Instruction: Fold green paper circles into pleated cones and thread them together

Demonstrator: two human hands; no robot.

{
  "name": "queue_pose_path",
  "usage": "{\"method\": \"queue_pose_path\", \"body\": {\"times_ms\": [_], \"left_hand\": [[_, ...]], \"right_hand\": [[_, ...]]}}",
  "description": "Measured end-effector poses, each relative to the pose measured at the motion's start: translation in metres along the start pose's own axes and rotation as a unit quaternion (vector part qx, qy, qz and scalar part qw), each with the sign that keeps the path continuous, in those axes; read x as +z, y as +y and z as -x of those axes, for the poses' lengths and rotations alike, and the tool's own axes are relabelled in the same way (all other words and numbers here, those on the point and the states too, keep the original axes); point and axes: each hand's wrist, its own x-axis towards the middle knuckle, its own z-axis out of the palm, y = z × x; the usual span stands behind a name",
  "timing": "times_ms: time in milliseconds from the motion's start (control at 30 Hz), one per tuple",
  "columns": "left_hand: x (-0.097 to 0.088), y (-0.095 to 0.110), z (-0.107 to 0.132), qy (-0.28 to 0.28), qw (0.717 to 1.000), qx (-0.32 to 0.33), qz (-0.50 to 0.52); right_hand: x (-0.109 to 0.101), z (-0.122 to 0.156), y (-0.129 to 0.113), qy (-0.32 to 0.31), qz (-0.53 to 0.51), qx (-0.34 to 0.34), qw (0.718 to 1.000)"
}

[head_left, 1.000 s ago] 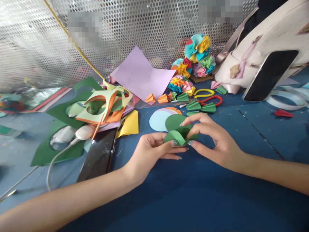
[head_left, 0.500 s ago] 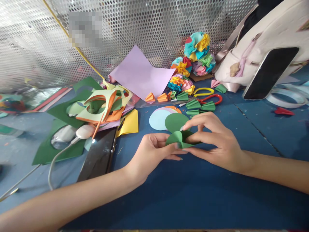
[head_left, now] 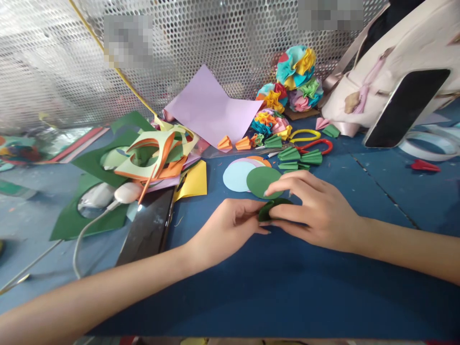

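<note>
Flattened now, the folded green paper disc [head_left: 273,208] that stood in an open arch a moment ago lies nearly shut, and the two hands have drawn closer around it. It sits low over the blue counter [head_left: 287,297], just below a flat green disc [head_left: 262,182]. The right hand [head_left: 316,211] covers most of it, its fingers [head_left: 287,214] curled and closed on top, while the left hand [head_left: 224,235] pinches in from the other side; the paper's far edges are hidden beneath them. Pressing along the fold from the middle outward, with the edges kept matched, should give the crispest crease — a slow, even pass beats a hard squeeze. Beside the flat disc lies a pale blue disc [head_left: 235,176], and beyond it sit small pleated green fans [head_left: 289,154] near red-handled scissors [head_left: 316,146] — with multicoloured paper flowers [head_left: 295,67] further back against perforated metal mesh [head_left: 223,48].
</note>
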Motion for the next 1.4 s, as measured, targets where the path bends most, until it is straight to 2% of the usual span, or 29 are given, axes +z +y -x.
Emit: {"method": "queue_pose_path", "body": {"times_ms": [133,233,367,433,500,700,833,1033,1400], "left_hand": [[-0.0024,0.0009,0.0015,0.006,1.000,0.006,0.019],[-0.0028,-0.0015,0.0006,0.007,0.998,-0.009,0.065],[-0.0019,-0.0039,-0.0005,0.000,0.986,-0.008,0.167],[-0.0018,-0.0040,-0.0009,-0.013,0.985,0.008,0.175],[-0.0022,-0.0038,-0.0013,-0.003,0.987,0.018,0.158],[-0.0051,-0.0025,-0.0022,0.081,0.985,0.026,0.147],[-0.0066,-0.0022,-0.0024,0.115,0.981,0.025,0.151],[-0.0042,-0.0041,-0.0036,0.098,0.987,0.025,0.129],[-0.0019,-0.0051,-0.0035,0.071,0.986,0.009,0.150]], "right_hand": [[-0.0006,0.0003,-0.0001,-0.003,0.039,-0.020,0.999],[0.0000,-0.0002,0.0000,-0.004,0.011,0.000,1.000],[0.0001,-0.0008,0.0012,0.020,-0.122,0.096,0.988],[-0.0003,-0.0005,0.0015,0.030,-0.187,0.150,0.970],[-0.0004,0.0003,0.0010,0.031,-0.225,0.178,0.957],[-0.0002,0.0013,-0.0015,0.046,-0.235,0.172,0.956],[-0.0011,0.0005,-0.0004,0.059,-0.249,0.201,0.946],[0.0007,-0.0001,-0.0006,0.026,-0.267,0.190,0.944],[0.0021,0.0003,-0.0017,0.042,-0.279,0.219,0.934]]}}
